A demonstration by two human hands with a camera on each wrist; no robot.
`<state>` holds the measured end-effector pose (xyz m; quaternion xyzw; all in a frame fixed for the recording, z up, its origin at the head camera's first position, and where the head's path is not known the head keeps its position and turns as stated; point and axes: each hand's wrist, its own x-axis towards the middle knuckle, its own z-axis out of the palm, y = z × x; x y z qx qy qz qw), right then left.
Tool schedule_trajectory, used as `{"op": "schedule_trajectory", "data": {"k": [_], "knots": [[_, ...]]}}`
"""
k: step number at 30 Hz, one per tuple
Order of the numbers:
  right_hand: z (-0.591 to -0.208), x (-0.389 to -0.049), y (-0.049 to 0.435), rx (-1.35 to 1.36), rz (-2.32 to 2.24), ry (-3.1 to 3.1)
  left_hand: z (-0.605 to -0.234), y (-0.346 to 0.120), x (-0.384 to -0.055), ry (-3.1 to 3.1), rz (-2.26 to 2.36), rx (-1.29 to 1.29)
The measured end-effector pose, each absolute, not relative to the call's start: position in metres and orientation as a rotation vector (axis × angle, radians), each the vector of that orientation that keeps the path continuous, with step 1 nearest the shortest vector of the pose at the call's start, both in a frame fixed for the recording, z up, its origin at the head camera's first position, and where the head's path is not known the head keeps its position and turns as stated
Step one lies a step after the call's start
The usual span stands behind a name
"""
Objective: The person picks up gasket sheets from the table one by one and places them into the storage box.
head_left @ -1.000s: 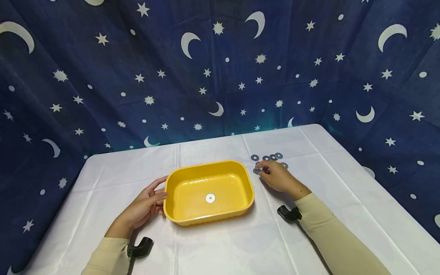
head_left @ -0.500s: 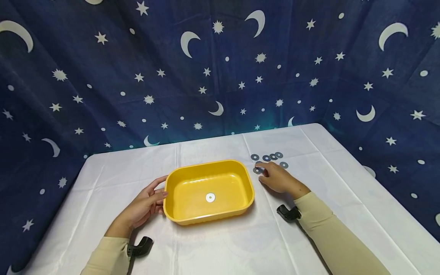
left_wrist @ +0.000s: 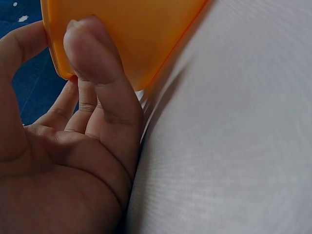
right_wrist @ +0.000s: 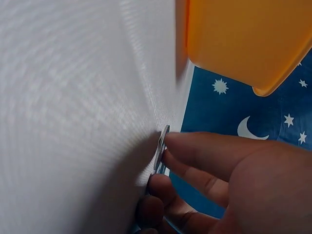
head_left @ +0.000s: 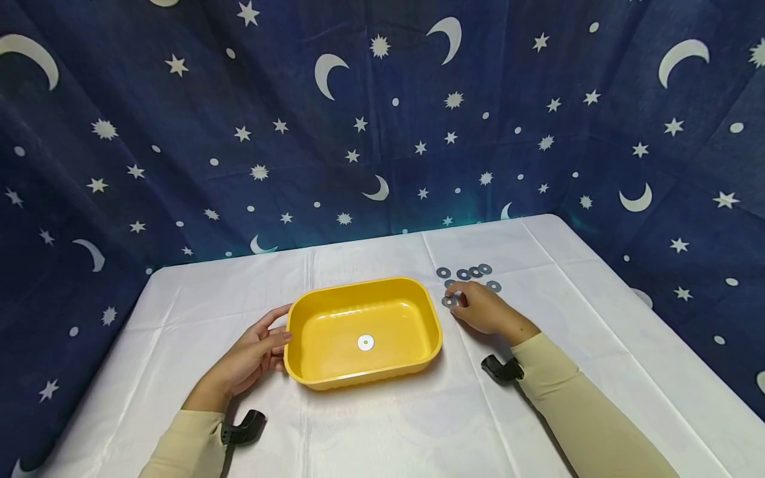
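Note:
A yellow plastic tub (head_left: 335,325) stands mid-table, with one pale washer (head_left: 366,342) lying on its floor. My left hand (head_left: 248,362) holds the tub's left end, index finger at the rim and thumb against the outer wall, as the left wrist view also shows. To the right of the tub, my right hand (head_left: 481,309) pinches a flat grey metal washer (head_left: 449,302) between thumb and fingertips. In the right wrist view that washer (right_wrist: 161,148) stands tilted on edge, close over the white cloth. Another washer (head_left: 448,283) lies partly hidden behind the fingers.
Several more washers (head_left: 463,274) lie beyond the right hand, some overlapping. One washer (head_left: 443,272) sits apart nearer the tub, and another washer (head_left: 493,286) lies just behind the hand. A white cloth (head_left: 370,431) covers the table. Blue star-and-moon curtains (head_left: 382,133) hang behind and at both sides.
The right thumb and fingertips have closed on the nearest washer, which has shifted slightly toward me. The left hand and tub have stayed put.

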<state>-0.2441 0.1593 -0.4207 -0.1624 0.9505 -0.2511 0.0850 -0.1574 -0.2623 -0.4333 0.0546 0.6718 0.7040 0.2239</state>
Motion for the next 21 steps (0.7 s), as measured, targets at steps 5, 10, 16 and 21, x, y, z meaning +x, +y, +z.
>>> {"op": "schedule_trajectory", "data": {"k": [5, 10, 16, 21], "knots": [[-0.4212, -0.2428, 0.1583, -0.447, -0.741, 2.838, -0.433, -0.2619, -0.1573, 1.859, 1.942, 0.145], [-0.4229, -0.2431, 0.159, -0.456, -0.74, 2.839, -0.4329, -0.2618, -0.1575, 1.856, 1.944, 0.146], [-0.4229, -0.2436, 0.1604, -0.473, -0.749, 2.835, -0.4327, -0.2616, -0.1575, 1.853, 1.942, 0.152], [-0.4226, -0.2441, 0.161, -0.465, -0.757, 2.831, -0.4323, -0.2618, -0.1571, 1.856, 1.943, 0.148]]}}
